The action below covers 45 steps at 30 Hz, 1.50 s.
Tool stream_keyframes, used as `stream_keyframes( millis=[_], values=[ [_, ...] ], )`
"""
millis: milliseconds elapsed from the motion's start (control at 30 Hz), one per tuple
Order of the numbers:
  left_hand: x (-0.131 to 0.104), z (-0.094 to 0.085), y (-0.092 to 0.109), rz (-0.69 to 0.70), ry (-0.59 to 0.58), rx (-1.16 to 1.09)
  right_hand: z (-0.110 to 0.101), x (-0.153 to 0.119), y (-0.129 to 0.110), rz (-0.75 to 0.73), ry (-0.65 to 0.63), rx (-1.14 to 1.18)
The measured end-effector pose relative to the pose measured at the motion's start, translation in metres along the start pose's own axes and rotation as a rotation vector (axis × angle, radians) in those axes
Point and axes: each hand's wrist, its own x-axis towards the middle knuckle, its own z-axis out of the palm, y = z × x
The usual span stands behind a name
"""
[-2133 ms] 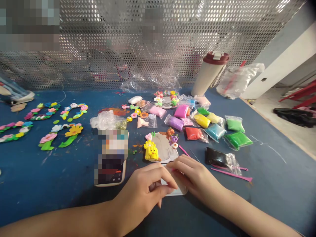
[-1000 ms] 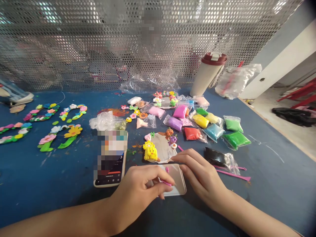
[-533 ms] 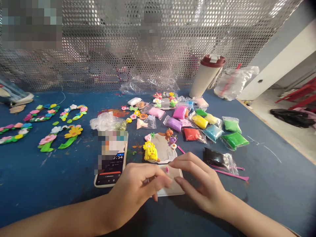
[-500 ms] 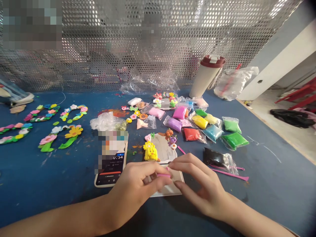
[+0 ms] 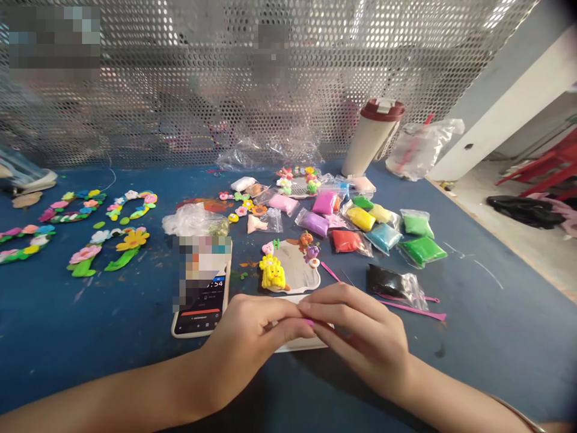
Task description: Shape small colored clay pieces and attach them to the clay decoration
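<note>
My left hand (image 5: 256,334) and my right hand (image 5: 360,331) meet fingertip to fingertip over a white board (image 5: 300,344). Between their thumbs and fingers a small bit of pink clay (image 5: 308,322) shows; the fingers hide most of it. Both hands are closed on it. Just beyond them lies a mirror-like plate (image 5: 295,261) with a wavy edge, decorated with a yellow clay figure (image 5: 273,273), an orange clay piece (image 5: 306,239) and other small figures. A phone (image 5: 201,328) rests to the left of my left hand.
Bags of coloured clay, including red (image 5: 346,241), green (image 5: 422,251) and black (image 5: 385,281), lie right of centre. Pink tools (image 5: 417,311) are at the right. Clay-flower rings (image 5: 74,206) sit at the left. A tumbler (image 5: 372,138) stands near the mesh panel.
My right hand's fingers have closed in against my left hand's fingertips, and the pink piece is now mostly covered. The view has shifted slightly.
</note>
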Motion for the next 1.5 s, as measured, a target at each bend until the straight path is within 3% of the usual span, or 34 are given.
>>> stream_keyframes(
  millis=[200, 333, 467, 767, 1267, 1500],
  values=[
    [0.0005, 0.001, -0.0004, -0.033, -0.022, -0.032, -0.0002, -0.0058, 0.0017, -0.078, -0.009, -0.032],
    [-0.0011, 0.0004, 0.0002, -0.031, 0.033, -0.014, -0.0007, -0.0044, 0.0013, 0.003, 0.022, 0.0],
    [-0.0005, 0.0001, -0.002, 0.082, 0.2, 0.145, -0.0012, 0.0003, -0.0002, 0.137, 0.102, 0.058],
    [-0.0002, 0.0032, -0.0067, 0.375, 0.175, 0.429, 0.0005, -0.0043, 0.0017, 0.185, 0.055, 0.131],
    [-0.0028, 0.0006, -0.0072, 0.411, 0.235, 0.603, -0.0011, -0.0046, 0.0008, 0.131, 0.06, 0.088],
    [-0.0022, 0.0022, -0.0092, 0.52, 0.266, 0.639, -0.0019, -0.003, 0.0015, 0.163, 0.068, 0.089]
  ],
)
